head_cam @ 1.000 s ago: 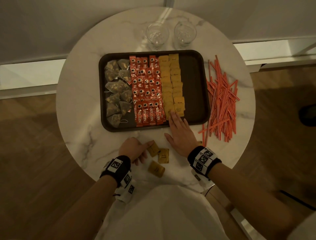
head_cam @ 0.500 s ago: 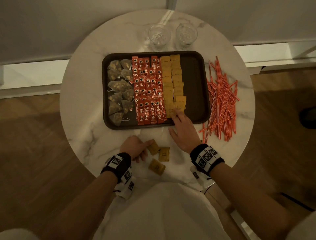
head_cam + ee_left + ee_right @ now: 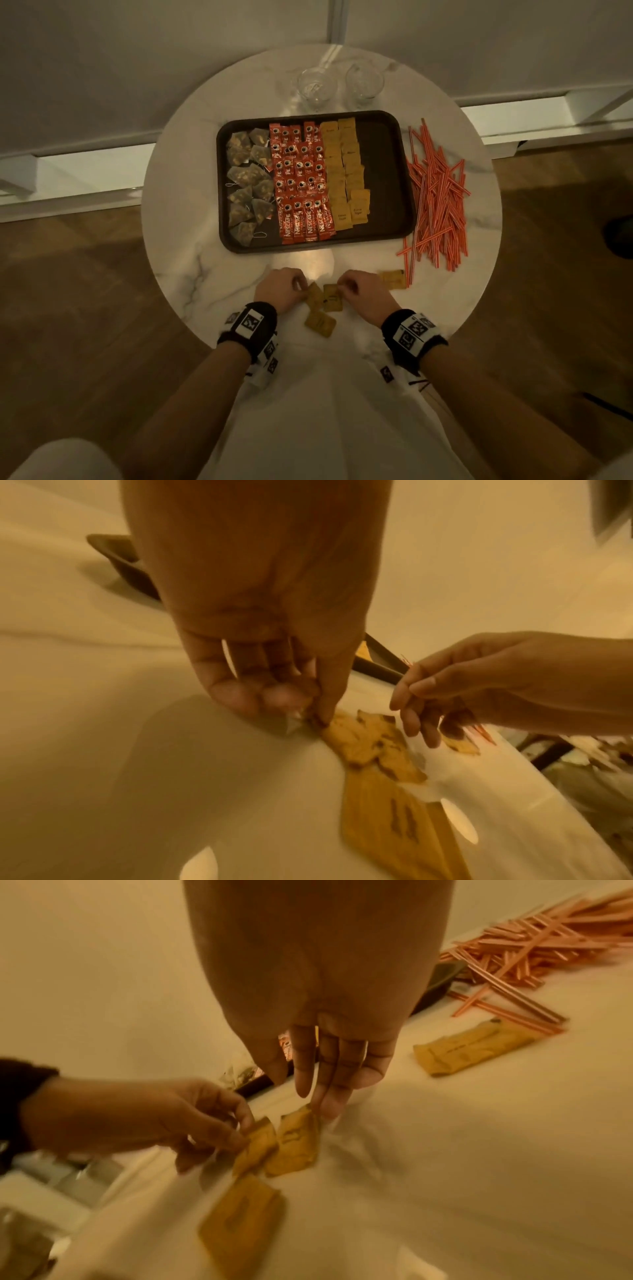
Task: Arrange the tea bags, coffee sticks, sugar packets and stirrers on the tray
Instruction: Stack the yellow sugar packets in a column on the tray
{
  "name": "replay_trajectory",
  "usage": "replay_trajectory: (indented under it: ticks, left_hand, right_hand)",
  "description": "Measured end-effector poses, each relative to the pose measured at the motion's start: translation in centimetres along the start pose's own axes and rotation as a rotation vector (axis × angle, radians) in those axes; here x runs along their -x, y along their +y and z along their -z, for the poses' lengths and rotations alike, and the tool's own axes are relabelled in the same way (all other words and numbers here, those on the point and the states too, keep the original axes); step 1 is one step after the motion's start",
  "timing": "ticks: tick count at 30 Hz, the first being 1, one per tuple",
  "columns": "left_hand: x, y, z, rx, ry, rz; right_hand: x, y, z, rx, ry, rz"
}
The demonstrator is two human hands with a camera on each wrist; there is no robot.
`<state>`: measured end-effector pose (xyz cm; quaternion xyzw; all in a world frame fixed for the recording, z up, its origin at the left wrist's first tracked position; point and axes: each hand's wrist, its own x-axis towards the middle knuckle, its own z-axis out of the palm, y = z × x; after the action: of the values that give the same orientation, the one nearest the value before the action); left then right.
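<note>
The dark tray (image 3: 383,164) holds tea bags (image 3: 248,181) on its left, red coffee sticks (image 3: 301,181) in the middle and a column of yellow sugar packets (image 3: 344,171). Red stirrers (image 3: 435,198) lie piled on the table to its right. Several loose sugar packets lie at the table's front. My left hand (image 3: 301,286) pinches the corner of one packet (image 3: 314,297) between thumb and finger (image 3: 322,712). My right hand (image 3: 342,287) has its fingertips (image 3: 330,1107) on the top edge of the packet beside it (image 3: 296,1145), without gripping. A third packet (image 3: 320,323) lies nearer me, another (image 3: 392,279) to the right.
Two clear glasses (image 3: 317,89) (image 3: 363,82) stand behind the tray. The tray's right strip is bare. The round marble table (image 3: 191,240) ends just behind my wrists. A wall and baseboard run behind it, with wood floor around.
My right hand has drawn back from the tray's sugar column to the loose packets by the left hand. A packet shows on the table where that hand was.
</note>
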<state>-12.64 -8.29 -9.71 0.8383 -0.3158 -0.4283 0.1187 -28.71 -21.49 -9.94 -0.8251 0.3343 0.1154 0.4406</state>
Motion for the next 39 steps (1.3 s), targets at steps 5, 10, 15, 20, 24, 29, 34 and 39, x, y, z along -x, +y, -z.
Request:
replay_trajectory:
  ticks: [5, 10, 15, 20, 24, 29, 34, 39]
  left_hand:
    - [1.8, 0.5, 0.9, 0.286, -0.079, -0.049]
    - [3.7, 1.3, 2.6, 0.390, -0.113, -0.187]
    - [4.4, 1.5, 3.2, 0.439, 0.024, -0.257]
    - [4.1, 1.7, 2.7, 0.656, 0.076, -0.229]
    - [3.8, 1.8, 2.3, 0.758, 0.146, -0.207]
    - [3.6, 1.9, 2.0, 0.679, 0.134, -0.238]
    - [3.5, 2.2, 1.2, 0.651, 0.133, -0.220]
    - [3.2, 3.3, 1.0, 0.655, 0.089, -0.208]
  right_hand:
    - [0.5, -0.9, -0.1, -0.199, 0.035, -0.079]
    - [0.9, -2.3, -0.1, -0.508, -0.088, -0.087]
    - [1.6, -3.4, 0.5, -0.596, -0.119, -0.054]
    - [2.3, -3.7, 1.0, -0.707, -0.062, -0.098]
    - [2.7, -3.6, 1.2, -0.783, -0.029, -0.108]
    - [3.1, -3.5, 1.0, -0.750, -0.049, -0.091]
    - [3.2, -2.8, 0.9, -0.695, 0.046, -0.098]
    - [3.2, -2.0, 1.3, -0.664, 0.089, -0.127]
